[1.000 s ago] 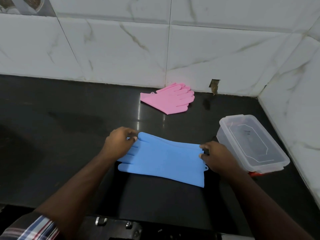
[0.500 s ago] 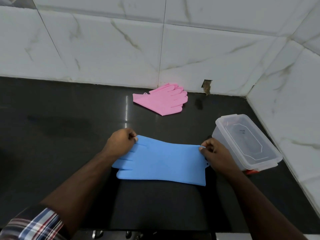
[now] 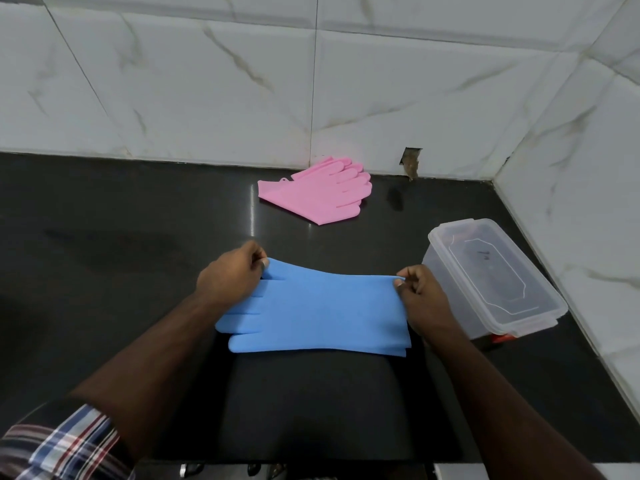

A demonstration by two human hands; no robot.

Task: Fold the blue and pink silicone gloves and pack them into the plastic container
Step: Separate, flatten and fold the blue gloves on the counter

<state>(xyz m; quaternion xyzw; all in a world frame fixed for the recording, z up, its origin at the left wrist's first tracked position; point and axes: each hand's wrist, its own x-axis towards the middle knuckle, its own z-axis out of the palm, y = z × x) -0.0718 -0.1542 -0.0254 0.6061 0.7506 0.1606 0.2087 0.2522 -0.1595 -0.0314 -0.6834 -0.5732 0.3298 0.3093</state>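
Black counter [image 3: 104,237]: left hand [image 3: 228,277], right hand [image 3: 424,297] pinching far edge of blue gloves [image 3: 322,313]

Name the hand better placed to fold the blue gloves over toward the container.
Left. The left hand pinches the finger end of the blue gloves, farthest from the container; the right hand pins the cuff end beside it.

Your table [image 3: 104,271] is a dark, glossy slab set into a tiled corner. Directly on it lie the blue gloves [image 3: 322,313] in front of you, flat, and the pink gloves [image 3: 318,195] near the back wall. The plastic container [image 3: 491,278] stands at your right, apparently with its lid on.
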